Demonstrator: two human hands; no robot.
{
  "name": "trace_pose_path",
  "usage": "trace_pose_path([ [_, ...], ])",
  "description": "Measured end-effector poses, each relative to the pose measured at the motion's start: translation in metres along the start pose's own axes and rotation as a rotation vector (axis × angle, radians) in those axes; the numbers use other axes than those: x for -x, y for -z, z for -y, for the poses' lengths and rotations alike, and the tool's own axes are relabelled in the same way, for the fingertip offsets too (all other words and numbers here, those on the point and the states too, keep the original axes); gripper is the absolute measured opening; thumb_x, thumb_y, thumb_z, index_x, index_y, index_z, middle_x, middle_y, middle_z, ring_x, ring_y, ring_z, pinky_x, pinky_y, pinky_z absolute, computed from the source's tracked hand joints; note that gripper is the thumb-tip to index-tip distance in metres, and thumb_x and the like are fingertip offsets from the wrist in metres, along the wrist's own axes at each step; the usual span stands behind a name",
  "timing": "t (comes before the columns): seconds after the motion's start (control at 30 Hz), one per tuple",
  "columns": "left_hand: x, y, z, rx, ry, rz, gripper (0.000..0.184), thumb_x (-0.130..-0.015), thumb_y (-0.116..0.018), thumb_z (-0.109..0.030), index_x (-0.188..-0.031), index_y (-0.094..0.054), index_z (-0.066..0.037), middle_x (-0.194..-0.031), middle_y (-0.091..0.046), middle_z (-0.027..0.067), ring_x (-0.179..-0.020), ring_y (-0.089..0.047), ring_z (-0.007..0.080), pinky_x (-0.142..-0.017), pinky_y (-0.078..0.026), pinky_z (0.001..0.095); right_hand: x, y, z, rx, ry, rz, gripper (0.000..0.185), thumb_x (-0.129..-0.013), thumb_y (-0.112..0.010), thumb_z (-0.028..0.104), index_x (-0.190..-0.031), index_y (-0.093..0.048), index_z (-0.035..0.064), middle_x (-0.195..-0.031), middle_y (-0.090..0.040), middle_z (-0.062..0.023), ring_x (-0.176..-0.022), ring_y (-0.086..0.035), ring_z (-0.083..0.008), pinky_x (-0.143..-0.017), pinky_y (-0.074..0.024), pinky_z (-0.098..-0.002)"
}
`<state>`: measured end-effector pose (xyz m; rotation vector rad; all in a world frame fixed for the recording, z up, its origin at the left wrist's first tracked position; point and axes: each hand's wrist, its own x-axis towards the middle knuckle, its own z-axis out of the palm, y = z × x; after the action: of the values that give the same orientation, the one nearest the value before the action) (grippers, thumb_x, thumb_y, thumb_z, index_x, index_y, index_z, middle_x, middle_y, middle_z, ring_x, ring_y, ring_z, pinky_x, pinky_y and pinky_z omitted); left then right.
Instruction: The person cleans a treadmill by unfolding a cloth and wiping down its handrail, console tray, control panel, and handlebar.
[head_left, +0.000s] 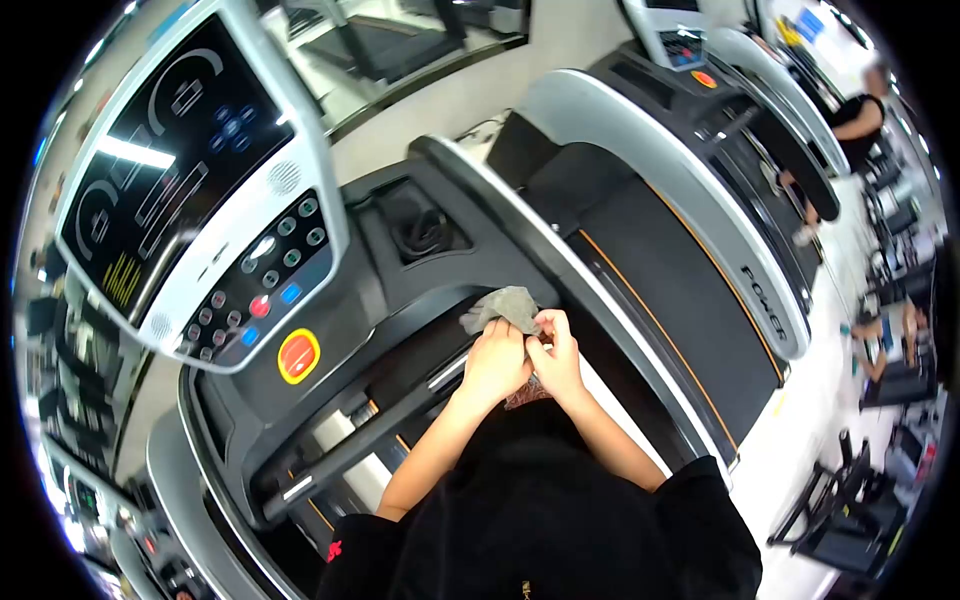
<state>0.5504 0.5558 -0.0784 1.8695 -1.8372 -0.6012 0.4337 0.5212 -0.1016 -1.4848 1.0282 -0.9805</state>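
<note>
A crumpled grey-green cloth (pixel 503 306) is bunched up in front of me, at the right end of the treadmill's dark front panel. My left hand (pixel 496 362) is closed on its lower side, fingers curled into the fabric. Close beside it, my right hand (pixel 556 358) has its fingers bent in a pinch at the cloth's right edge; the fingertips are partly hidden. Beyond both hands lies the treadmill's black tray (pixel 430 228) with a dark coiled item in it. To the left stands the treadmill console (pixel 232 262), with its dark display, round buttons and red-orange stop button (pixel 299 357).
A black handrail (pixel 350 445) crosses below the console, left of my arms. Another treadmill (pixel 620 240) stands close on the right, with a pale side cover marked POWER. Farther right, a person in black (pixel 860 125) is by the machines, and gym equipment (pixel 850 510) stands on the floor.
</note>
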Motion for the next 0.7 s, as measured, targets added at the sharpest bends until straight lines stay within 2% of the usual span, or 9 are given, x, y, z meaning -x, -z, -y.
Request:
trace_pose_path([
  [0.17, -0.011, 0.008, -0.023, 0.043, -0.139, 0.057, 0.035, -0.073, -0.060, -0.011, -0.104, -0.055, 0.004, -0.104, -0.056, 0.0210, -0.100, -0.053, 0.0367, -0.088, -0.043, 0.0425, 0.008, 0.016, 0.015, 0.093, 0.094, -0.198, 0.028, -0.075, -0.056, 0.002, -0.102, -0.048, 0.0016, -0.084, -0.056, -0.0094, -0.068, -0.054, -0.0144, -0.064, -0.0453, -0.0272],
  [0.23, -0.016, 0.008, -0.025, -0.029, -0.236, -0.061, 0.031, -0.073, -0.062, -0.012, -0.099, -0.056, 0.004, -0.097, -0.056, 0.0187, -0.096, -0.054, 0.0334, -0.085, -0.044, 0.0411, 0.003, 0.014, 0.018, 0.135, 0.076, -0.248, 0.028, -0.075, -0.056, 0.003, -0.102, -0.048, 0.0017, -0.083, -0.056, -0.0095, -0.068, -0.054, -0.0155, -0.063, -0.0454, -0.0279],
  [0.3, -0.024, -0.001, -0.016, -0.029, -0.203, -0.051, 0.033, -0.074, -0.060, -0.013, -0.102, -0.055, 0.003, -0.102, -0.056, 0.0187, -0.103, -0.051, 0.0345, -0.092, -0.040, 0.0444, -0.006, 0.011, 0.022, 0.120, 0.062, -0.266, 0.029, -0.075, -0.056, 0.003, -0.103, -0.050, 0.0021, -0.082, -0.056, -0.0091, -0.067, -0.054, -0.0168, -0.064, -0.0460, -0.0280],
  [0.37, -0.028, -0.016, -0.003, -0.214, -0.273, -0.270, 0.040, -0.076, -0.058, -0.020, -0.109, -0.055, 0.002, -0.110, -0.056, 0.0205, -0.110, -0.049, 0.0365, -0.099, -0.035, 0.0484, -0.012, 0.012, 0.023, 0.186, 0.062, -0.154, 0.030, -0.076, -0.057, 0.003, -0.105, -0.054, 0.0027, -0.082, -0.056, -0.0096, -0.069, -0.055, -0.0188, -0.066, -0.0470, -0.0294],
  [0.4, -0.029, -0.020, 0.000, -0.180, -0.222, -0.219, 0.041, -0.077, -0.057, -0.018, -0.112, -0.053, 0.002, -0.114, -0.056, 0.0177, -0.115, -0.046, 0.0346, -0.105, -0.025, 0.0529, -0.015, 0.012, 0.020, 0.243, 0.039, -0.113, 0.031, -0.075, -0.057, 0.004, -0.106, -0.056, 0.0035, -0.084, -0.057, -0.0103, -0.076, -0.057, -0.0231, -0.071, -0.0475, -0.0332],
  [0.5, -0.032, -0.016, 0.008, -0.261, -0.160, -0.034, 0.044, -0.077, -0.056, -0.022, -0.116, -0.053, -0.001, -0.113, -0.057, 0.0151, -0.117, -0.046, 0.0316, -0.107, -0.019, 0.0541, -0.023, 0.004, 0.018, 0.432, 0.122, -0.106, 0.031, -0.074, -0.057, 0.005, -0.105, -0.057, 0.0037, -0.088, -0.057, -0.0117, -0.086, -0.056, -0.0284, -0.077, -0.0467, -0.0374],
  [0.57, -0.040, -0.021, 0.019, -0.254, -0.167, -0.147, 0.044, -0.079, -0.054, -0.027, -0.117, -0.054, -0.004, -0.111, -0.059, 0.0125, -0.117, -0.046, 0.0287, -0.108, -0.014, 0.0553, -0.032, -0.005, 0.019, 0.485, 0.128, -0.083, 0.031, -0.075, -0.055, 0.006, -0.105, -0.057, 0.0043, -0.096, -0.056, -0.0126, -0.093, -0.054, -0.0325, -0.080, -0.0459, -0.0403],
  [0.63, -0.050, -0.011, 0.020, -0.315, -0.117, -0.064, 0.047, -0.080, -0.053, -0.031, -0.120, -0.053, -0.007, -0.114, -0.058, 0.0112, -0.118, -0.046, 0.0263, -0.109, -0.012, 0.0550, -0.048, -0.014, 0.013, 0.563, 0.254, -0.144, 0.030, -0.076, -0.053, 0.006, -0.106, -0.057, 0.0054, -0.102, -0.055, -0.0129, -0.095, -0.053, -0.0337, -0.080, -0.0462, -0.0411],
  [0.7, -0.060, -0.010, 0.025, -0.321, -0.091, -0.209, 0.047, -0.082, -0.050, -0.034, -0.120, -0.054, -0.009, -0.116, -0.058, 0.0097, -0.120, -0.045, 0.0239, -0.110, -0.009, 0.0545, -0.067, -0.019, 0.008, 0.555, 0.252, -0.107, 0.029, -0.076, -0.053, 0.009, -0.105, -0.057, 0.0070, -0.105, -0.054, -0.0125, -0.097, -0.054, -0.0335, -0.081, -0.0465, -0.0415],
])
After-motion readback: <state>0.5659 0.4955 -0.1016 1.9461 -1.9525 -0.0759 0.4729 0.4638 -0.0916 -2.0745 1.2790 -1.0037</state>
